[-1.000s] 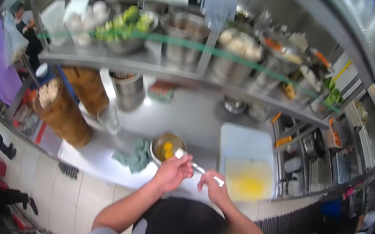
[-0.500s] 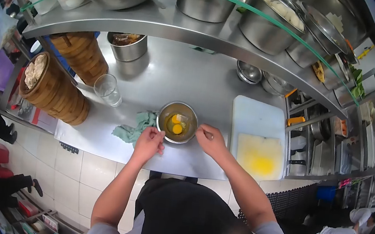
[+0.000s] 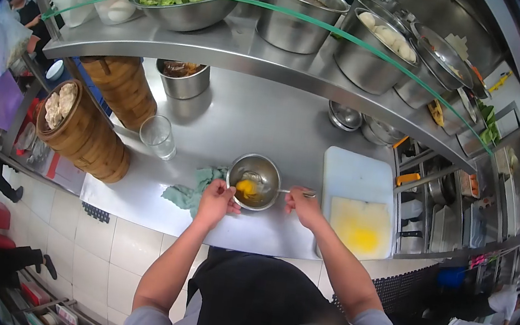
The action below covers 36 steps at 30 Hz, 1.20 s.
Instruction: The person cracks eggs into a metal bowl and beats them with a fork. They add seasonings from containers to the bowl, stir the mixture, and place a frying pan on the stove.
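A small steel mixing bowl (image 3: 275,172) stands on the steel counter with raw egg (image 3: 246,189) in it, the yolk a yellow blob among clear white. My left hand (image 3: 217,200) is closed at the bowl's near left rim, thumb and fingers pinching its edge. To the right of the bowl, my right hand (image 3: 302,205) is closed around a thin metal utensil (image 3: 309,194). Its handle sticks out past the fingers and its shaft reaches over the right rim; the working end is too blurred to name. A crumpled green cloth (image 3: 183,197) lies left of the bowl.
Left of the bowl are a drinking glass (image 3: 158,137), stacked bamboo steamers (image 3: 96,152) and a steel pot (image 3: 184,85). A white cutting board (image 3: 359,175) carries a yellow-stained sheet (image 3: 362,220) on the right. A steel shelf (image 3: 235,49) with food containers overhangs the back.
Two distinct round yolks are now one smeared blob. My right hand has shifted slightly right and down, and the utensil's shaft now shows. The camera view has tilted, moving the scene down.
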Each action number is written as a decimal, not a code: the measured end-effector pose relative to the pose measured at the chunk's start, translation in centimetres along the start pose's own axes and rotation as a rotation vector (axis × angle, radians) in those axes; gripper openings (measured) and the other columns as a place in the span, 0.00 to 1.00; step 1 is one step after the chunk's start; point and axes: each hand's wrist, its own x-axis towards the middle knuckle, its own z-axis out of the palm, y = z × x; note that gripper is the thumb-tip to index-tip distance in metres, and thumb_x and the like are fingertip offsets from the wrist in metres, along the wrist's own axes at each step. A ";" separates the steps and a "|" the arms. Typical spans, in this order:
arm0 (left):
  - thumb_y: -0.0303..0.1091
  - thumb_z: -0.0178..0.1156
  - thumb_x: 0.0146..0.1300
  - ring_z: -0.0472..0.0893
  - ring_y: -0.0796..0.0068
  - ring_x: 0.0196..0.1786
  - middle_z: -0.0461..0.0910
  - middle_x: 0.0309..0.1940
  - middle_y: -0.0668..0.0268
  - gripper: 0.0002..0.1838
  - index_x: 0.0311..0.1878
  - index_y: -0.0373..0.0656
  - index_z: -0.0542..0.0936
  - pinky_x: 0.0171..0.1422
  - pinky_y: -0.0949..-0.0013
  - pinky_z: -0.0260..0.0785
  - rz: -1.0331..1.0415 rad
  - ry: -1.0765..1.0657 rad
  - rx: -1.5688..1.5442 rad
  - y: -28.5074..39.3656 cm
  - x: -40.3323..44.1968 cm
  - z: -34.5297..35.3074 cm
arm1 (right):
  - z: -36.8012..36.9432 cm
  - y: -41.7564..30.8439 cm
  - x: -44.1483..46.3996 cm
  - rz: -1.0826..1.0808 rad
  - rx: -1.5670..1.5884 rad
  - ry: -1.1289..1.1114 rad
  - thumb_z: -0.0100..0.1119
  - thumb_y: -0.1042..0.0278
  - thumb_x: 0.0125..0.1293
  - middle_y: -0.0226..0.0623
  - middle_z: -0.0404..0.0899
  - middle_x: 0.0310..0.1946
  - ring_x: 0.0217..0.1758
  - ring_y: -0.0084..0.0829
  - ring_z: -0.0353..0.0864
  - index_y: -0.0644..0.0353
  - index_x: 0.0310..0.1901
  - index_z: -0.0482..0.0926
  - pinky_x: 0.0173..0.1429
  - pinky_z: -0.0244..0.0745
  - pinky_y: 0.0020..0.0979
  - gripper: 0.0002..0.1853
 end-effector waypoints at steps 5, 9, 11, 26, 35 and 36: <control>0.27 0.56 0.75 0.83 0.69 0.26 0.76 0.29 0.61 0.08 0.40 0.38 0.68 0.29 0.65 0.83 0.021 0.005 -0.037 -0.1 0.1 0.1 | 0.0 -0.2 0.5 -0.022 0.144 0.127 0.49 0.62 0.71 0.29 0.75 0.24 0.23 0.23 0.74 0.60 0.31 0.76 0.29 0.66 0.29 0.14; 0.27 0.56 0.75 0.83 0.70 0.26 0.76 0.30 0.61 0.08 0.39 0.39 0.68 0.29 0.65 0.83 0.011 -0.013 -0.035 -0.4 0.1 0.0 | 0.0 0.2 1.0 0.003 -0.062 -0.097 0.49 0.62 0.72 0.29 0.75 0.25 0.23 0.23 0.73 0.60 0.32 0.77 0.30 0.68 0.29 0.13; 0.27 0.56 0.75 0.83 0.70 0.26 0.76 0.30 0.61 0.08 0.39 0.39 0.68 0.29 0.66 0.83 0.027 -0.004 -0.041 -0.7 0.3 -0.1 | 0.0 0.4 1.4 -0.081 0.011 0.130 0.50 0.64 0.71 0.30 0.76 0.25 0.23 0.23 0.73 0.60 0.32 0.77 0.30 0.69 0.30 0.13; 0.27 0.56 0.75 0.83 0.69 0.28 0.76 0.28 0.63 0.07 0.39 0.41 0.69 0.32 0.64 0.84 0.054 0.008 -0.007 -0.1 -0.1 1.0 | -0.5 1.2 2.5 -0.017 0.054 0.148 0.52 0.63 0.69 0.29 0.74 0.22 0.23 0.21 0.71 0.58 0.30 0.77 0.27 0.63 0.28 0.12; 0.27 0.56 0.75 0.83 0.67 0.27 0.77 0.27 0.62 0.07 0.38 0.42 0.69 0.32 0.64 0.83 0.072 0.017 0.030 -0.5 0.1 1.0 | -1.4 2.0 3.2 -0.070 0.197 0.119 0.53 0.64 0.69 0.32 0.75 0.26 0.22 0.25 0.72 0.60 0.33 0.76 0.29 0.66 0.29 0.10; 0.27 0.56 0.75 0.84 0.67 0.27 0.77 0.27 0.62 0.07 0.38 0.42 0.69 0.32 0.64 0.83 0.077 0.019 0.042 -0.6 0.1 1.1 | -1.5 1.6 2.9 -0.072 0.196 0.119 0.53 0.64 0.69 0.32 0.75 0.26 0.22 0.25 0.72 0.60 0.33 0.76 0.29 0.66 0.29 0.10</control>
